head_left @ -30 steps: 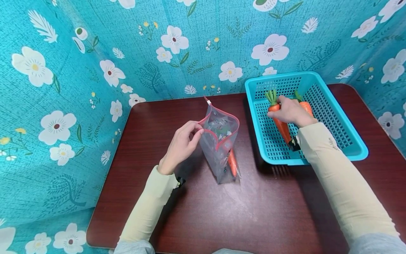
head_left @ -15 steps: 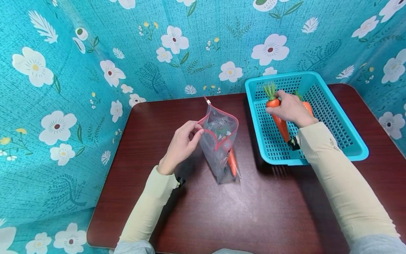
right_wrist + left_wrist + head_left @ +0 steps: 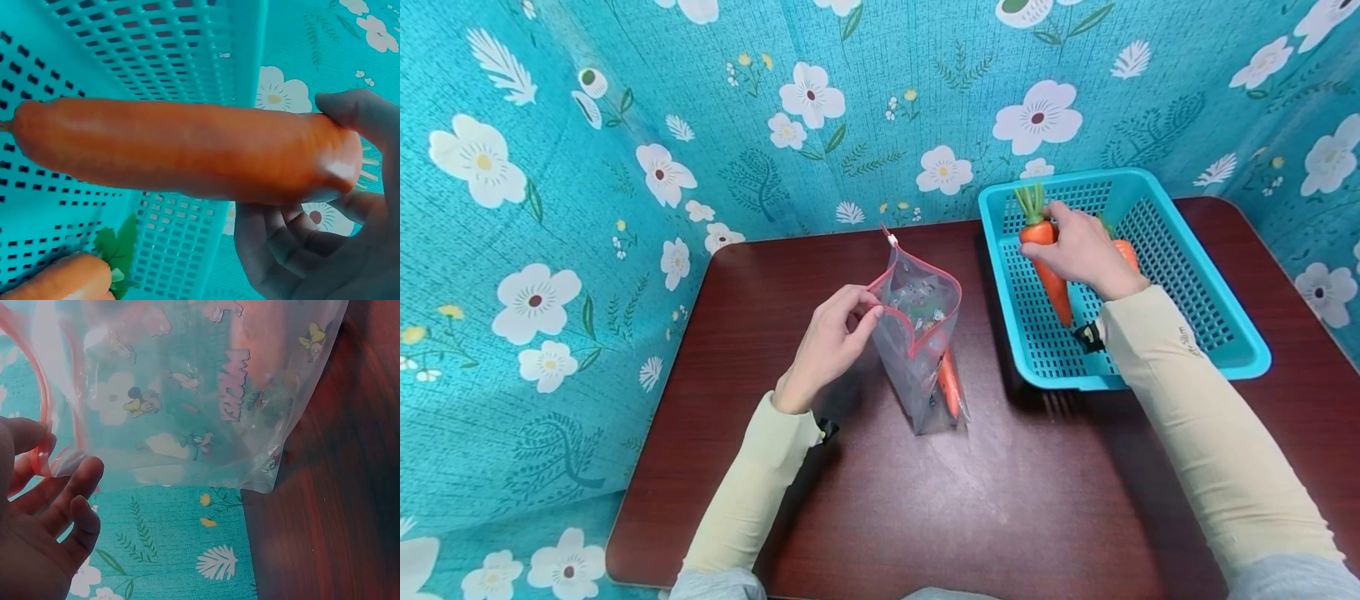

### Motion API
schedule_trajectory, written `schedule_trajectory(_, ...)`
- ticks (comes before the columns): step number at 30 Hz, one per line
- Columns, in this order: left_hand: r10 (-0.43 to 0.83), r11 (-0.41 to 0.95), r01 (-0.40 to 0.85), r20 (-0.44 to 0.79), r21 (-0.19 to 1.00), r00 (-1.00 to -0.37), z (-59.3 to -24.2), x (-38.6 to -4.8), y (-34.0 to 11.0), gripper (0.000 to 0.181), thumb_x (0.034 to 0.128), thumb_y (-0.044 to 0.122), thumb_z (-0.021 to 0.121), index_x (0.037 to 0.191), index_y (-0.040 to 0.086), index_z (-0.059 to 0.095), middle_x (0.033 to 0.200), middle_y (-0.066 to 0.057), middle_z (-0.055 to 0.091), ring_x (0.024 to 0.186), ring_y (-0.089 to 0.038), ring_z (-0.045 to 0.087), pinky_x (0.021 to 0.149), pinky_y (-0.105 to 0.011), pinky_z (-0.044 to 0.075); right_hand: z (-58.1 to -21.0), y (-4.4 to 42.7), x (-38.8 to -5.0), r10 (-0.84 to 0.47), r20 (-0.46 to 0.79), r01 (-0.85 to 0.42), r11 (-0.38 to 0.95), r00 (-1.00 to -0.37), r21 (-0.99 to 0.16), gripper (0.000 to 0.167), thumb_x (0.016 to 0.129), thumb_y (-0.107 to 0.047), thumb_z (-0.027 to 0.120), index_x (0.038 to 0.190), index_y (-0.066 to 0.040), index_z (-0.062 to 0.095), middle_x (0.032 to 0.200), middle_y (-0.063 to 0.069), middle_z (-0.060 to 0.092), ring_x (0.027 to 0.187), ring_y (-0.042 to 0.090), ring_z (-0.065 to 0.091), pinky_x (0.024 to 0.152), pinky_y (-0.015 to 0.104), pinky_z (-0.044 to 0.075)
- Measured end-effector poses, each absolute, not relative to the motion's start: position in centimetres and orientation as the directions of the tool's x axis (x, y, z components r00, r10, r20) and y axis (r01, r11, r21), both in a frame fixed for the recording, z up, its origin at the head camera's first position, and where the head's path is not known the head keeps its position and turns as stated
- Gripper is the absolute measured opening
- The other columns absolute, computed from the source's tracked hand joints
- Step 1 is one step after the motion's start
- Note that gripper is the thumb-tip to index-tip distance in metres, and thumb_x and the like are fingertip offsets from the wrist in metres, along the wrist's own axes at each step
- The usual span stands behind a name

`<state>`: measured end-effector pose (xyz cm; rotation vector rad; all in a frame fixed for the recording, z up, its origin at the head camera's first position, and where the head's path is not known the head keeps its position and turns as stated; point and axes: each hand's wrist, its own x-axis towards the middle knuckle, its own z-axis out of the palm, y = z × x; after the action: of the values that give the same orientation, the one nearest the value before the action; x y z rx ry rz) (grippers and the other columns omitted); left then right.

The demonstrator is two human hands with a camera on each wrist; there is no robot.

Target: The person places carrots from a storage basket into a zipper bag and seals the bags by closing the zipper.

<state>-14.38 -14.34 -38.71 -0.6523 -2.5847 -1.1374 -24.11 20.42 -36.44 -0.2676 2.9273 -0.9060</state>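
A: What do we see around the work in the head view?

B: We see a dark, reddish-brown surface (image 3: pixel 880 508) with rounded corners and a glossy patch near us. Teal cloth (image 3: pixel 722 108) with white flowers hangs behind it and down the left side.

A: And how many of each thing do we count?

B: One turquoise basket (image 3: pixel 1067 382) at the right, one translucent bag (image 3: pixel 898 358) near the middle, two hands and three carrots. Our left hand (image 3: pixel 831 342) pinches the bag's red rim, and the mouth gapes. Our right hand (image 3: pixel 1093 250) grips the held carrot (image 3: pixel 1051 283) near its green top, over the basket. The second carrot (image 3: pixel 1127 252) lies in the basket, partly behind that hand, and the third carrot (image 3: pixel 950 387) shows through the bag's lower right part.

A: What does the left wrist view add?

B: We see thumb and fingers closed on the rim, the other fingers loosely bent. The bag bears cartoon figures and pink lettering; a blurred orange shape shows through.

A: And the right wrist view?

B: Our thumb and fingers wrap the held carrot's thick end, its narrower end pointing away. Below it we count one more carrot, with green leaves (image 3: pixel 119 247). Whether the held one touches the basket, we cannot tell.
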Motion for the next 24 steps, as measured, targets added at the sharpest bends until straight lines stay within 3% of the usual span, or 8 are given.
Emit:
schedule_trajectory(10, 0.311, 0.58, 0.504, 0.398, 0.64, -0.863, -38.5, -14.3, -14.2, 0.019, 0.0881, 0.013, 0.069, 0.105, 0.01, 0.061, 0.093, -0.003, 0.061, 0.075, -0.011, 0.054, 0.066, -0.026, 0.053, -35.3, 19.5, -23.6, -0.189, 0.031, -0.172, 0.794, -0.981, -0.584, 0.06, 0.091, -0.044, 0.059, 0.131, -0.002, 0.042, 0.109, 0.022, 0.057, 0.083, 0.033, 0.054, 0.057, 0.036, 0.044)
schedule_trajectory(24, 0.323, 0.558, 0.518, 0.405, 0.648, -0.855, -38.6, -14.4, -14.0, 0.019, 0.0886, 0.011, 0.068, 0.107, 0.009, 0.062, 0.094, -0.003, 0.061, 0.076, -0.012, 0.055, 0.066, -0.041, 0.055, -34.1, 18.5, -22.9, -0.16, 0.085, -0.178, 0.761, -0.983, -0.624, 0.066, 0.089, -0.051, 0.058, 0.132, -0.003, 0.043, 0.109, 0.02, 0.057, 0.084, 0.032, 0.054, 0.056, 0.036, 0.044)
